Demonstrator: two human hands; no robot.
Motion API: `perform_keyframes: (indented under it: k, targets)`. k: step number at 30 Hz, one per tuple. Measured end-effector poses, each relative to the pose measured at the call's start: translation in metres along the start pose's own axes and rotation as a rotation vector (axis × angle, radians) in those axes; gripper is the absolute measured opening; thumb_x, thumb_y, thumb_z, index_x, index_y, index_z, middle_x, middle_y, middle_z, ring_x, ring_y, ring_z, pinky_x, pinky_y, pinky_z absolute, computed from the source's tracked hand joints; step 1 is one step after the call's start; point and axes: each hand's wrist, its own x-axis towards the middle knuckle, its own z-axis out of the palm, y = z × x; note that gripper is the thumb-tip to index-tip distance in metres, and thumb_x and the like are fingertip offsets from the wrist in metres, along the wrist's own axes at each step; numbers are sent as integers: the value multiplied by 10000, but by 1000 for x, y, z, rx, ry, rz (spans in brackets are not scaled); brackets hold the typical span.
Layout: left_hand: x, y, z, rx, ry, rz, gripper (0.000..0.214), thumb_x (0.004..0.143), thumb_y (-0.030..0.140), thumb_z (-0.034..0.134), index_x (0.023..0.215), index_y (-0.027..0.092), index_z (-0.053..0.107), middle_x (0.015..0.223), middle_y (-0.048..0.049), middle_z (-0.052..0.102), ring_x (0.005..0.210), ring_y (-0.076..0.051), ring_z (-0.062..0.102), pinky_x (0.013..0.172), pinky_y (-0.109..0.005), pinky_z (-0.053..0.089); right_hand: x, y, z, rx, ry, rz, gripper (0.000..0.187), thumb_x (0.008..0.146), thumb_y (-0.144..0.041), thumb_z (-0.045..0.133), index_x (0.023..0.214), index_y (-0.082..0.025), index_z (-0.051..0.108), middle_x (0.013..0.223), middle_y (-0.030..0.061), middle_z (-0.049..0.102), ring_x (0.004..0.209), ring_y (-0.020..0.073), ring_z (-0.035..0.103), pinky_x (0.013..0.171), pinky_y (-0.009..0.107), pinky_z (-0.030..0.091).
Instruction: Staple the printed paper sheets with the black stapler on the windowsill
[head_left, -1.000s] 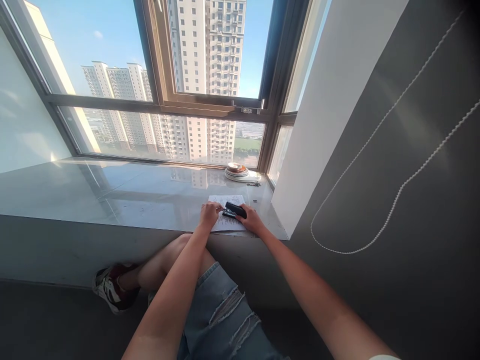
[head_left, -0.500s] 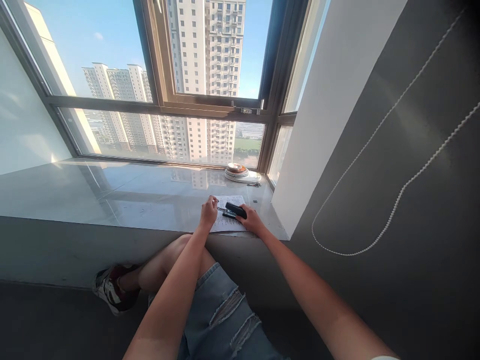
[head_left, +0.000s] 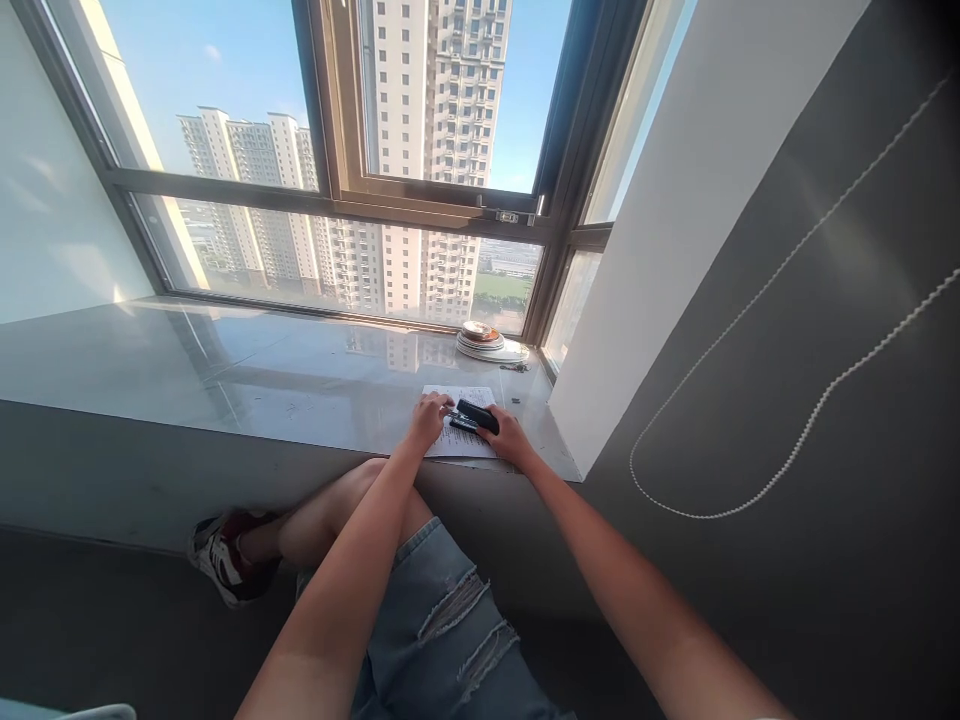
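Observation:
A black stapler [head_left: 477, 415] lies over printed sheets of paper [head_left: 466, 444] on the grey window sill [head_left: 262, 375]. My right hand [head_left: 508, 438] grips the stapler's near end, fingers wrapped round it. My left hand [head_left: 429, 417] rests on the paper just left of the stapler's front end, fingers curled and pinched at its metal tip. What the fingertips hold is too small to make out.
A stack of plates [head_left: 487, 343] stands at the back of the sill by the window frame [head_left: 450, 205]. A white wall column [head_left: 660, 220] borders the sill on the right. A bead cord [head_left: 780, 470] hangs on the grey wall. My knee [head_left: 360, 490] is below the sill.
My left hand was raised off the paper half a second ago; it has come back down to the stapler's front end. The camera has shifted slightly. My right hand keeps its grip.

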Motion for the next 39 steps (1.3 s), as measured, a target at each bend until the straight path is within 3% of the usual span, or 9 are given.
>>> perform_keyframes:
  k: [14,29,34,39]
  targets:
    - [1,-11,12,46,-80,4,242,937,82,535,1057,206,705,1134,-98,604,1131,-270,564,998,-392,457,0,0,0,-8,-6,15,353,861,-362,668,1183,-235,602,1101,74,686,1023,264,619,908,383,474]
    - [-5,1,0,114,-111,-96,241,961,187,560,1089,235,758,1164,-112,576,1140,-279,556,977,-390,465,-1,0,1,-11,-7,16,345,865,-381,657,1176,-240,606,1087,71,679,1008,256,613,887,370,480]
    - [-8,0,-1,126,-91,-123,302,930,145,577,1141,254,763,1160,-118,606,1137,-287,579,985,-396,475,-1,0,0,-11,-10,8,342,869,-376,649,1176,-233,604,1096,72,679,1019,261,612,899,379,476]
    - [-10,-6,-2,2,-20,-171,502,826,32,592,1292,207,653,1113,-90,713,986,-231,660,909,-337,516,0,2,1,-7,-11,19,356,865,-384,653,1183,-232,606,1085,67,678,999,248,609,905,382,481]
